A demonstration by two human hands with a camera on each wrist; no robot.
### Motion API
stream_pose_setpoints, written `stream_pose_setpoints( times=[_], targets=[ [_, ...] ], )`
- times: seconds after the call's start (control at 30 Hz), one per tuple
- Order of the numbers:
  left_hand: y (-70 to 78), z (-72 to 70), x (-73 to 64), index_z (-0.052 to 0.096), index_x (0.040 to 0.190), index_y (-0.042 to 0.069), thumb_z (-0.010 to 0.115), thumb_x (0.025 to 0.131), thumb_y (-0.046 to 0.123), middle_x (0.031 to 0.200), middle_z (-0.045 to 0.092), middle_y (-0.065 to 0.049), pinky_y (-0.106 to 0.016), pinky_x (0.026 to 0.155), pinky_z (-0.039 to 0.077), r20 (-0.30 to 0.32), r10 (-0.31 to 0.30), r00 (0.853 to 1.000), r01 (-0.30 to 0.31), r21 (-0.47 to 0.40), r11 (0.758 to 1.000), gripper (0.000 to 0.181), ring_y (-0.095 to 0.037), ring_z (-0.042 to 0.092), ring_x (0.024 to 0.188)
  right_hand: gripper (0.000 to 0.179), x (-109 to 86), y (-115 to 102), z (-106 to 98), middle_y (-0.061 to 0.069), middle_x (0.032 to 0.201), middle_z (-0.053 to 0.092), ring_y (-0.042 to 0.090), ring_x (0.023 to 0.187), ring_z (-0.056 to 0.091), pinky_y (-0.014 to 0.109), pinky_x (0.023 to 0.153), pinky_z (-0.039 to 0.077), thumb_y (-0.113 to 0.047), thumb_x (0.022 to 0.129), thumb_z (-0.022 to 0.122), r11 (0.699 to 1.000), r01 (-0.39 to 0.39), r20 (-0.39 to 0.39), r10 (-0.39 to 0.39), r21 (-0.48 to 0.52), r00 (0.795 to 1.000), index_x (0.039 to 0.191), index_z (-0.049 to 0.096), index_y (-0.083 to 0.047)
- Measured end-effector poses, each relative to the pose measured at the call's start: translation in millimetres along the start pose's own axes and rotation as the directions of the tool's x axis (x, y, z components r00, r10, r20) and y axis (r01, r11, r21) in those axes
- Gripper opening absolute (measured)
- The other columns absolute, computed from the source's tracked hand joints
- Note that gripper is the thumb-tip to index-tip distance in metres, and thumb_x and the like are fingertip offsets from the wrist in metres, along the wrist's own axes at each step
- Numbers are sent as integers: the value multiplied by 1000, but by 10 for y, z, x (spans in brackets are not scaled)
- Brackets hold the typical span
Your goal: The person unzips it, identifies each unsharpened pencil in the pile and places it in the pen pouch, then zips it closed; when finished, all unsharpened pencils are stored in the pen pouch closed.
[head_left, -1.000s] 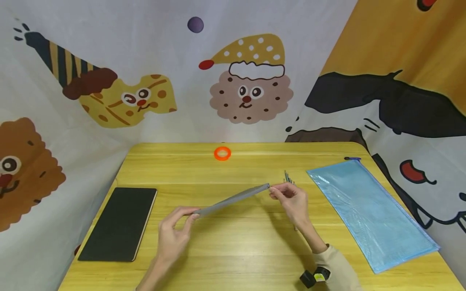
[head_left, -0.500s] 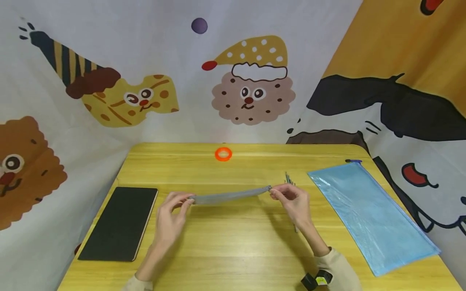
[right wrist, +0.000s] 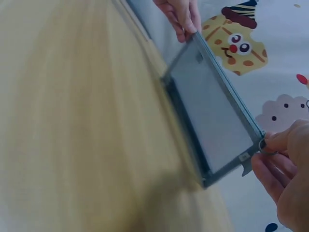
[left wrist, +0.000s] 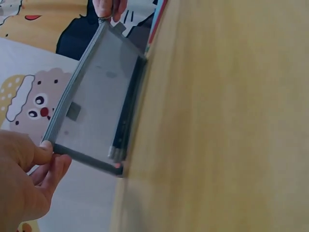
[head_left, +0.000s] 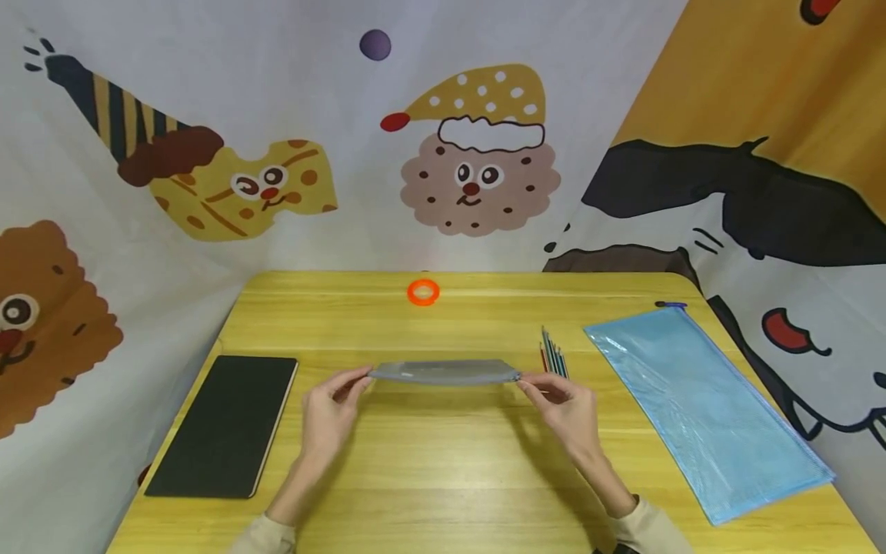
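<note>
A grey see-through zip pouch (head_left: 443, 372) is stretched upright between both hands above the middle of the table. My left hand (head_left: 331, 415) pinches its left upper corner between thumb and fingers. At the opposite upper corner, by the zip's end, my right hand (head_left: 567, 408) pinches it the same way. Through the clear side of the pouch (left wrist: 96, 96) in the left wrist view, dark thin sticks (left wrist: 124, 116) show along the bottom edge. Several coloured pencils (head_left: 552, 355) lie on the table just beyond the right hand, their near ends hidden behind it.
A black notebook (head_left: 224, 427) lies at the table's left. On the right is a large blue translucent zip bag (head_left: 706, 408), with a small dark-and-purple item (head_left: 670, 305) at its far corner. An orange ring (head_left: 423, 292) sits near the back edge. A printed cloth (head_left: 346, 254) hangs behind.
The pouch has turned from slanting to level, its left end moving away from me and its right end slightly nearer. Both hands keep their pinch. More of the pencils now shows.
</note>
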State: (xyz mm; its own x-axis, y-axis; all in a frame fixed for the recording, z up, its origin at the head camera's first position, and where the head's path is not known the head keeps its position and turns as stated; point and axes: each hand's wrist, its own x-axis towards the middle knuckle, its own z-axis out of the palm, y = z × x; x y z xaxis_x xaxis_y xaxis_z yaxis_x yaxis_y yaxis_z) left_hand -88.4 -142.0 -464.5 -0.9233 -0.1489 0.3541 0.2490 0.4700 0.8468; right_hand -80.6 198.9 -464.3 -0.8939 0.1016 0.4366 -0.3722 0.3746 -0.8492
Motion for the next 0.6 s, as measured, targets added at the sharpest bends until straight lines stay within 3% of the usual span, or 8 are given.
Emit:
stream_pose_setpoints(
  times=[0.13, 0.27, 0.47, 0.6],
  targets=[
    [-41, 49, -33, 78, 106, 1, 77, 86, -3, 103, 78, -15, -12, 72, 60, 18, -79, 997, 79, 2, 997, 20, -27, 77, 90, 12, -99, 51, 26, 17, 87, 78, 10, 74, 75, 19, 66, 62, 7, 79, 81, 997, 34, 8, -34, -65, 999, 84, 78, -3],
    [-66, 87, -57, 75, 113, 0, 74, 86, -7, 108, 76, -18, -20, 77, 63, 91, -151, 984, 150, 25, 988, 27, -29, 76, 95, 15, -163, 123, 52, 17, 86, 77, 24, 72, 77, 19, 65, 62, 11, 77, 81, 996, 26, 21, -24, -88, 999, 84, 77, -2],
    [-96, 130, -104, 69, 121, -3, 66, 88, -14, 119, 72, -21, -26, 86, 62, 225, -257, 940, 253, 44, 966, 36, -33, 72, 107, 16, -226, 204, 50, 11, 86, 78, 23, 75, 77, 16, 67, 62, 6, 76, 84, 978, -45, 63, 59, -203, 996, 84, 78, -6],
    [-108, 148, -124, 68, 124, -2, 64, 90, -11, 124, 70, -20, -29, 91, 61, 289, -287, 913, 279, 70, 958, 36, -32, 71, 111, 15, -243, 245, 32, 5, 85, 79, 16, 75, 75, 18, 69, 62, 1, 77, 85, 946, -108, 84, 139, -304, 987, 83, 79, -11]
  ],
)
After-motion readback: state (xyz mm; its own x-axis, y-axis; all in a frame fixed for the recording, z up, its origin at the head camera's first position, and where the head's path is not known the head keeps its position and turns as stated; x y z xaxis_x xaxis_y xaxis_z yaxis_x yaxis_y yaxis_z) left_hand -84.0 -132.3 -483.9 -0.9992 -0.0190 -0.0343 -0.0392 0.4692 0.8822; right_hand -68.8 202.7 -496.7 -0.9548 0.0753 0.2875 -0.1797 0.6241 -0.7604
